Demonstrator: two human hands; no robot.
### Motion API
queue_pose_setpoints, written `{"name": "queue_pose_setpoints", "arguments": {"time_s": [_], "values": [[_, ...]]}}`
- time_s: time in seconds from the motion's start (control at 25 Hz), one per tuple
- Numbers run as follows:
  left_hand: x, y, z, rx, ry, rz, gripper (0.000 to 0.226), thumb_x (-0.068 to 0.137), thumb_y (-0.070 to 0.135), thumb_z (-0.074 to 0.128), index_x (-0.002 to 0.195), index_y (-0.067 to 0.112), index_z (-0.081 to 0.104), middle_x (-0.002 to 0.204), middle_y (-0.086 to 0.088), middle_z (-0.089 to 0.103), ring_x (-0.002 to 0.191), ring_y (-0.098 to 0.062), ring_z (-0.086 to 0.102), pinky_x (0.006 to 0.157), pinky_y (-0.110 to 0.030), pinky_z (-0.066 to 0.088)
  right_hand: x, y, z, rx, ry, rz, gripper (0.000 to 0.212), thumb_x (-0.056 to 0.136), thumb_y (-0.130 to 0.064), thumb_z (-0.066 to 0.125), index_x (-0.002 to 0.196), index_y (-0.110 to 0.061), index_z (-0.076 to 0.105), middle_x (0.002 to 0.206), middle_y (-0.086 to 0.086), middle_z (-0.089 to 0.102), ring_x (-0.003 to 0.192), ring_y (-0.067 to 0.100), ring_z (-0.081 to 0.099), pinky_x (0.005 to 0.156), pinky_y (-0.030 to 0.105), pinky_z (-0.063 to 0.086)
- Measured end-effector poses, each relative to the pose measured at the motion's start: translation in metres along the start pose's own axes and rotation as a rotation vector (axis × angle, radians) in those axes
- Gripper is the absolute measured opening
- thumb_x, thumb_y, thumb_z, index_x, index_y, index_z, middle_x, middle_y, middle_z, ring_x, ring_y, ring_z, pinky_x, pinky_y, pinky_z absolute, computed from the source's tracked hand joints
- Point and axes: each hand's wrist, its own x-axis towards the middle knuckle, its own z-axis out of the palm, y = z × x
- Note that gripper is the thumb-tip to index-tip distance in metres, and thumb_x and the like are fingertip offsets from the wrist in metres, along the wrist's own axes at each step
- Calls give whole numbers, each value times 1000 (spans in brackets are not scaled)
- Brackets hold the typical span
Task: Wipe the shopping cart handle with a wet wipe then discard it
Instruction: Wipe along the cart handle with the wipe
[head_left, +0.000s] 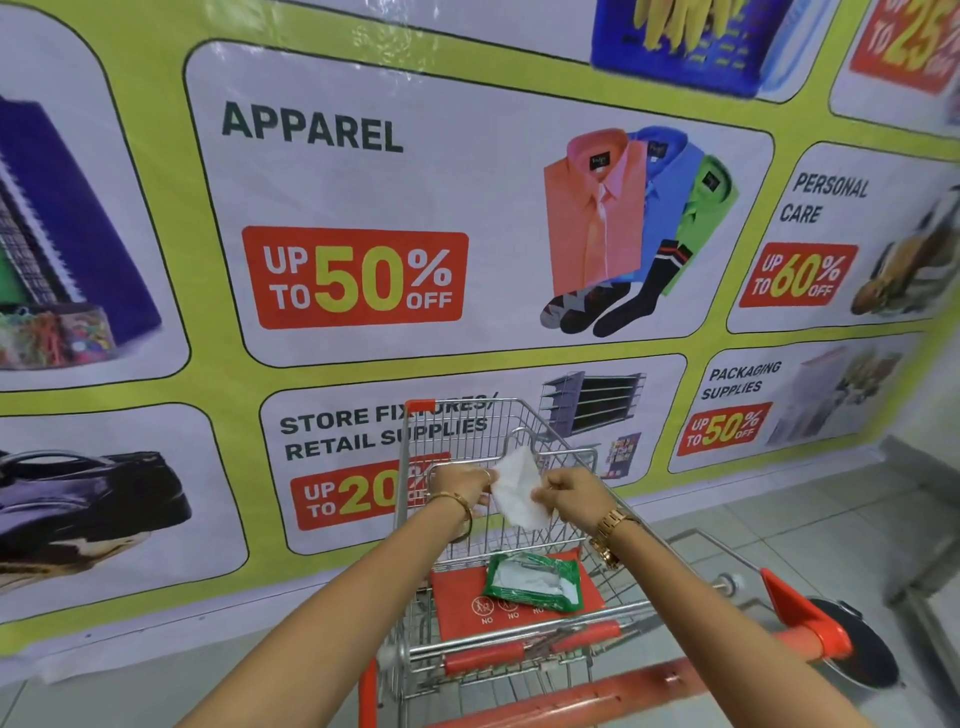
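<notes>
"apparel" banner (311, 127) behind held wet wipe (517, 491)

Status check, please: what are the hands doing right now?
Left hand and right hand pinch white wet wipe, held above cart. Orange cart handle unwiped. Green wipes pack on seat. Nothing blocking.

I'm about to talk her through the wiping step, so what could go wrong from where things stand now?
1. The wet wipe is pinched only at its edges by the left hand and right hand, above the cart basket; a slip could drop it through the wire.
2. The green wipe pack lies open on the red seat flap; remaining wipes may dry out.
3. The orange handle is low in view, so wiping could miss its ends.
</notes>
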Motion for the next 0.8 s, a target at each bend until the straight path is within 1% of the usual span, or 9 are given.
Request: {"name": "queue_pose_setpoints", "arguments": {"time_s": [0.08, 0.16, 0.28, 0.32, 0.4, 0.48, 0.56, 0.68, 0.8], "values": [[-4, -2, -10, 2, 55, 21, 16, 84, 9, 62, 94, -2, 69, 79, -10, 66, 52, -12, 56, 40, -20, 44, -7, 4, -6, 40, 76, 68, 33, 82, -14, 58, 50, -21, 51, 57, -2, 53, 52, 12, 48, 50, 19, 38], [-11, -2, -21, 58, 84, 67, 11, 84, 10, 62, 79, 3, 68, 69, -4, 63, 55, -11, 55, 48, -21, 47, -13, 10, -15, 58, 142, 115, 32, 81, -14, 60, 51, -23, 53, 59, -5, 54, 58, 12, 49, 48, 17, 37], [-25, -3, -33, 266, 109, 227, 27, 84, 11, 63, 56, 12, 62, 62, 2, 57, 61, -10, 51, 64, -24, 48, -21, 17, -27, 97, 184, 128, 16, 79, -13, 62, 63, -15, 64, 65, -1, 58, 65, 17, 52, 54, 22, 44], [-31, -3, -36, 344, 114, 281, 25, 83, 11, 63, 58, 8, 67, 64, 0, 61, 66, -11, 53, 71, -23, 46, -24, 18, -30, 104, 193, 117, 10, 78, -12, 63, 70, -9, 68, 67, 3, 59, 66, 19, 53, 54, 24, 45], [-45, -3, -39, 458, 127, 369, 15, 80, 8, 64, 73, 0, 74, 79, -9, 71, 74, -12, 55, 77, -23, 46, -33, 20, -36, 136, 194, 88, 11, 78, -10, 64, 79, -1, 70, 68, 6, 61, 63, 19, 54, 50, 22, 46], [-64, -6, -40, 544, 149, 437, 13, 78, 6, 64, 79, -1, 75, 88, -15, 74, 75, -12, 56, 76, -23, 46, -47, 24, -44, 196, 150, 49, 16, 79, -9, 65, 83, 5, 70, 64, 3, 60, 56, 14, 53, 43, 17, 46], [-84, -11, -43, 594, 176, 478, 14, 77, 5, 63, 80, -1, 75, 86, -14, 75, 70, -12, 58, 72, -22, 47, -64, 28, -57, 221, 85, -3, 16, 81, -9, 64, 83, 6, 70, 65, 1, 60, 53, 11, 50, 37, 9, 43], [-114, -21, -48, 512, 168, 446, 14, 77, -3, 62, 81, -5, 74, 69, -7, 70, 49, -4, 58, 52, -12, 50, -91, 40, -78, 292, -34, -33, 14, 82, -8, 62, 72, -8, 71, 62, -5, 63, 50, 10, 49, 37, 9, 40], [-146, -28, -54, 368, 86, 334, 16, 79, -11, 58, 85, -8, 73, 53, 0, 68, 43, -5, 58, 39, -8, 45, -119, 50, -93, 383, -142, -8, 19, 79, -7, 66, 62, -16, 70, 49, -9, 64, 43, 7, 52, 38, 13, 44]]}}
